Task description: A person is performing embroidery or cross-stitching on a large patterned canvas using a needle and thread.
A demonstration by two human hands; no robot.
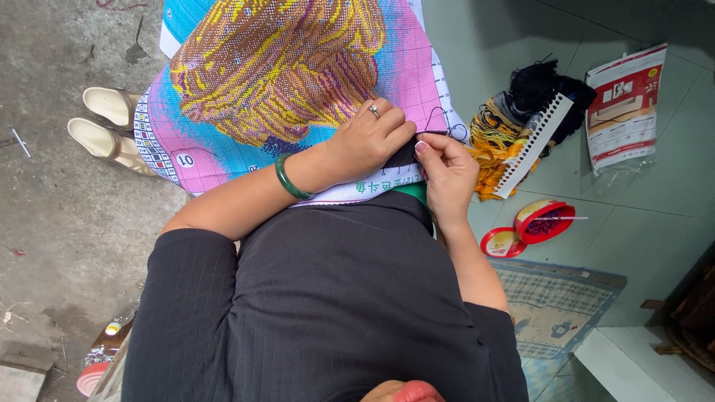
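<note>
A large cross-stitch cloth (298, 67) with pink, blue, brown and yellow stitching lies over my lap. My left hand (369, 138), with a ring and a green bangle on the wrist, pinches the cloth at its near edge, next to a dark stitched patch. My right hand (447, 171) is right beside it, fingertips pinched together on a dark thread (444, 119) that loops up over the cloth. I cannot make out a needle. The two hands almost touch.
To the right on the tiled floor lie a bundle of yellow and black threads (495, 138) with a white thread card (535, 143), a printed sheet in plastic (624, 104), an open red tin (544, 221) and a patterned mat (555, 305). Pale sandals (108, 123) sit at the left.
</note>
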